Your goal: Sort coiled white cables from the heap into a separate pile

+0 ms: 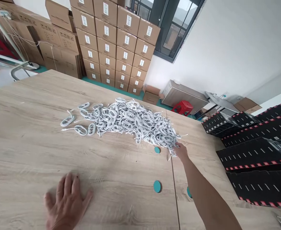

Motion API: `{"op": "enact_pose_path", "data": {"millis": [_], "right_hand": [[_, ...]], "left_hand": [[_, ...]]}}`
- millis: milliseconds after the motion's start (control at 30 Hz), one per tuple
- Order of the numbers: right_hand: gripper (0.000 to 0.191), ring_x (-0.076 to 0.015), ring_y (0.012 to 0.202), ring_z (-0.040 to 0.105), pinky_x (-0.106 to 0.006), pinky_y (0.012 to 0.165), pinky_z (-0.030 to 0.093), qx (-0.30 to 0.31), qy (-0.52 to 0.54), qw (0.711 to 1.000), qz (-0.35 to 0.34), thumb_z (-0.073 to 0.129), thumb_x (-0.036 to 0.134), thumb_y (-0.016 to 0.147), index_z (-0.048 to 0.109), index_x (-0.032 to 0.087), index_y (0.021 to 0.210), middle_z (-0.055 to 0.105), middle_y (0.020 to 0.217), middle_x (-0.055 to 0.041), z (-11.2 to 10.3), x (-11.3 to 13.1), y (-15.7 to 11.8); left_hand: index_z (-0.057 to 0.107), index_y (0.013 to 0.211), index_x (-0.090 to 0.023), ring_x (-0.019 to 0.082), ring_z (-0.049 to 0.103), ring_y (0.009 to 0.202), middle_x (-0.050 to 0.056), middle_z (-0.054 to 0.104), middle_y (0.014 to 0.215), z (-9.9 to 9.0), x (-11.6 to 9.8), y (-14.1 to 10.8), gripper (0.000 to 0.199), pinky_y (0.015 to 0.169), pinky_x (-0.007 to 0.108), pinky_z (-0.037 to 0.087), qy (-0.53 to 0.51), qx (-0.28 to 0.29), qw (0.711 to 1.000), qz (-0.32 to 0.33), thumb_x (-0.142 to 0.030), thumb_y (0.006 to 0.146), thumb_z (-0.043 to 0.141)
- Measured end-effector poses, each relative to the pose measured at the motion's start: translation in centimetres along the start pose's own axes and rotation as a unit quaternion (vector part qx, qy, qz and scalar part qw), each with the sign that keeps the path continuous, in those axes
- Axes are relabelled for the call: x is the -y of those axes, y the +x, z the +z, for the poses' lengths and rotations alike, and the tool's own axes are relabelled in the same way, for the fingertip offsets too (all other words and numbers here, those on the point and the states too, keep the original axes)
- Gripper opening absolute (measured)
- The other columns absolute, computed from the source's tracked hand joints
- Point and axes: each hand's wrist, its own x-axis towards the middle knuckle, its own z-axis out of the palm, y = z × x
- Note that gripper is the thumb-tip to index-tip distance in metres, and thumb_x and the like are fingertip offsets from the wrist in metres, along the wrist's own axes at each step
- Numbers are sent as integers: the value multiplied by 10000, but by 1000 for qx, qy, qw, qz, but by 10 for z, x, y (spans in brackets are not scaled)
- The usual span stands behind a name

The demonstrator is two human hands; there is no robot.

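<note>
A long heap of coiled white cables [131,118] lies across the middle of the wooden table [107,172]. My right hand [180,150] reaches to the heap's right end and touches the cables there; its fingertips are mostly hidden among the coils, so I cannot make out a grip. Palm down on the bare wood near the front left, my left hand [67,201] has its fingers spread and holds nothing. A few single coils, such as one cable coil [68,120], lie loose at the heap's left end. A teal disc [157,149] sits just below the heap.
Another teal disc [157,186] lies nearer the front, and a third is partly behind my right forearm. Black boxes with red marks [253,153] line the right side. Beyond the table stand stacked cartons [107,48] and a red stool [183,107]. A seam crosses the tabletop.
</note>
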Motion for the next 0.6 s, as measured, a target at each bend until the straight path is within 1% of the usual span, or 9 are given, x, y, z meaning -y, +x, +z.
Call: {"op": "enact_pose_path", "data": {"millis": [100,200,267,333,367,433,500,533,600], "right_hand": [[291,-196,621,606,-334,591,495,40,103,992,66,688,439,676,659,188,822,627,649,-22,-8,-8,-17],[255,-182,640,621,-322,612,528,74,199,973,91,700,412,668,639,199,794,667,702,-37,-25,-9,-40],[230,-162,636,615,-299,608,537,92,310,937,131,723,357,652,643,204,804,683,735,-27,-35,-8,-52],[215,-144,622,608,-268,586,535,104,418,883,186,758,285,644,641,212,809,676,718,0,-43,-5,-61],[211,-138,618,608,-255,580,536,105,453,860,210,772,249,646,633,216,802,668,699,12,-47,-4,-63],[203,-133,614,609,-241,582,546,102,485,838,228,774,196,666,610,223,783,640,656,29,-53,-1,-67],[197,-128,606,594,-242,591,559,96,500,831,224,753,166,678,590,225,773,611,632,33,-58,0,-70],[192,-125,596,580,-244,586,559,90,489,840,220,739,167,681,580,226,770,598,629,33,-61,-1,-73],[179,-123,582,558,-240,545,534,74,423,878,213,713,196,685,556,228,766,582,639,27,-67,-6,-79]], "left_hand": [[444,1535,-54,287,76,1604,161,286,1695,-4,-2,-1,839,1286,576,-17,-26,1,1000,3,-537,901,184],[446,1525,-43,302,82,1602,194,309,1676,-5,-2,-1,830,1283,582,-17,-54,-19,998,17,-540,910,196],[449,1521,-45,299,80,1602,194,305,1678,-4,0,0,827,1281,587,-10,-56,-24,998,23,-547,921,182],[446,1523,-51,299,79,1601,182,288,1689,-3,2,2,849,1274,604,5,-50,-8,998,22,-578,927,150],[440,1527,-54,299,78,1600,175,279,1694,-3,2,3,867,1270,614,13,-48,0,999,22,-596,926,128],[424,1532,-55,299,79,1596,168,272,1696,-4,2,4,899,1260,627,26,-46,1,999,24,-615,923,73],[426,1527,-53,294,84,1590,166,285,1689,-7,0,4,915,1255,626,29,-46,-15,998,28,-609,919,26],[432,1520,-52,292,88,1586,166,294,1684,-8,-2,3,921,1254,623,30,-48,-23,998,31,-607,917,13],[446,1506,-50,293,102,1578,172,312,1672,-11,-4,2,927,1252,623,34,-55,-30,998,33,-612,914,7]]}}
